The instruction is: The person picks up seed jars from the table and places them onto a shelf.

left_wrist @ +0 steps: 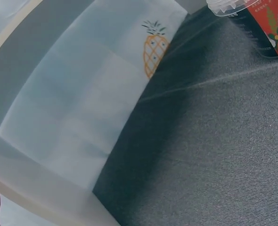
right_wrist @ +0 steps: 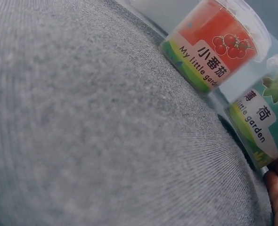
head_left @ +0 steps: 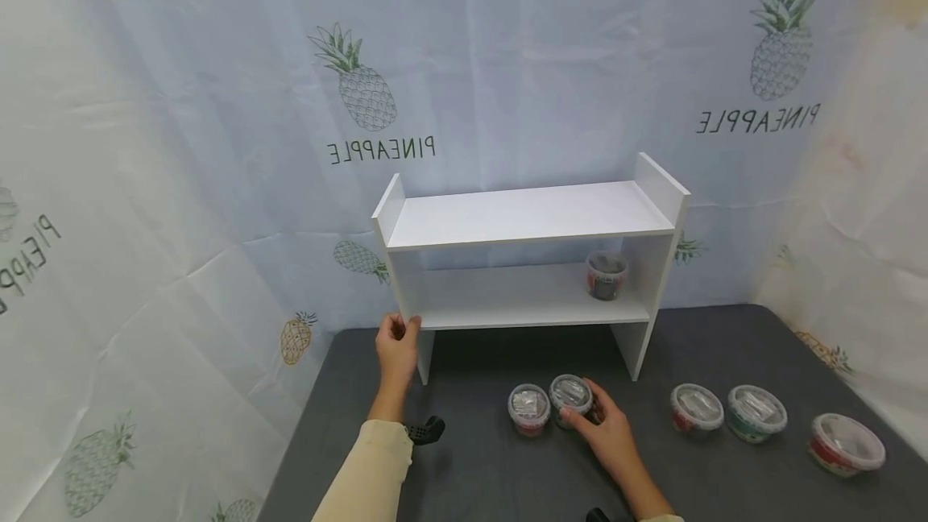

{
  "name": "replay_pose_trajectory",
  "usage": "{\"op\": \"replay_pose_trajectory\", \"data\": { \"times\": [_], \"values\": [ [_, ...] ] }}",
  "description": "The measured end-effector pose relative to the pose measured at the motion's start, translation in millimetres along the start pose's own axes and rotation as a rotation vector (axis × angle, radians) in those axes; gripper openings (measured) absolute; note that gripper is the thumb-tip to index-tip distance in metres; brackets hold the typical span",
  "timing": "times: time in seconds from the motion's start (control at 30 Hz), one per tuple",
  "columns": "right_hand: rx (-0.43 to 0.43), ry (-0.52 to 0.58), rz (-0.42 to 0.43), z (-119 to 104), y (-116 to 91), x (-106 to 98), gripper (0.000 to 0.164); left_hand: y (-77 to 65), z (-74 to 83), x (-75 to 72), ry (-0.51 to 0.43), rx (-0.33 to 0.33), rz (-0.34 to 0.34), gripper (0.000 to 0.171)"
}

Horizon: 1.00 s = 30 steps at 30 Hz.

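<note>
Fingers of right hand (head_left: 612, 433) curl round green-label tub (head_left: 570, 395) at 6 o'clock of shelf unit (head_left: 529, 264), touching red-label tub (head_left: 529, 408) at its 9. Lift straight up, w/o nudging that neighbour. Left hand (head_left: 396, 347) pinches shelf's left leg. Tubs: round clear plastic, glossy lids; counter (head_left: 725, 490) grey felt-like cloth.

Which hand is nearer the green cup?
Right. The right hand grips the green cup; the left hand is off at the shelf's left leg.
</note>
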State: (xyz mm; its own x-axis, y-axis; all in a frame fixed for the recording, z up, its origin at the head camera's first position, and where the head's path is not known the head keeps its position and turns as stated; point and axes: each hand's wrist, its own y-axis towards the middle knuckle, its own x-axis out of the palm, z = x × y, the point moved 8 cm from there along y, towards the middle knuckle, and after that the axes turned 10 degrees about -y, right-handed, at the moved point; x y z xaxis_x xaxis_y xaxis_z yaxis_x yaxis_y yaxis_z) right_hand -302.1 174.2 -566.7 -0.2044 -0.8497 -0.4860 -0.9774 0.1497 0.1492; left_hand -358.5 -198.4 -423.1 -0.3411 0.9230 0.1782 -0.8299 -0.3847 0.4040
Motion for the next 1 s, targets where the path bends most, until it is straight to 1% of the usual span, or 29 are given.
{"op": "replay_pose_trajectory", "data": {
  "times": [0.2,0.3,0.43,0.57,0.67,0.8,0.9,1.0],
  "values": [
    [0.013,0.007,0.018,-6.9,-1.2,-4.0,0.073,-1.9,0.5,1.1,-0.003,-0.001,-0.005,0.02],
    [-0.017,0.023,0.039,-19.0,0.9,-8.1,0.071,-2.5,0.6,0.7,-0.008,-0.007,-0.001,0.02],
    [-0.094,0.058,0.084,-46.1,6.5,-16.4,0.069,-2.1,1.1,0.6,-0.008,-0.008,0.005,0.019],
    [-0.197,0.08,0.118,-82.5,12.2,-26.5,0.071,-1.5,1.5,0.9,-0.013,-0.002,0.013,0.02],
    [-0.256,0.085,0.102,-108.7,17.9,-30.1,0.076,-1.6,1.4,0.5,-0.019,0.004,0.027,0.021],
    [-0.309,0.098,0.068,-135.7,27.7,-28.8,0.079,-1.8,0.9,-0.1,-0.033,0.014,0.04,0.022],
    [-0.345,0.093,0.054,-149.9,34.9,-23.9,0.078,-2.4,0.3,-1.0,-0.036,0.018,0.045,0.024],
    [-0.375,0.058,0.04,-158.5,39.0,-16.6,0.077,-3.5,-0.2,-2.0,-0.033,0.018,0.047,0.024]
  ]
}}
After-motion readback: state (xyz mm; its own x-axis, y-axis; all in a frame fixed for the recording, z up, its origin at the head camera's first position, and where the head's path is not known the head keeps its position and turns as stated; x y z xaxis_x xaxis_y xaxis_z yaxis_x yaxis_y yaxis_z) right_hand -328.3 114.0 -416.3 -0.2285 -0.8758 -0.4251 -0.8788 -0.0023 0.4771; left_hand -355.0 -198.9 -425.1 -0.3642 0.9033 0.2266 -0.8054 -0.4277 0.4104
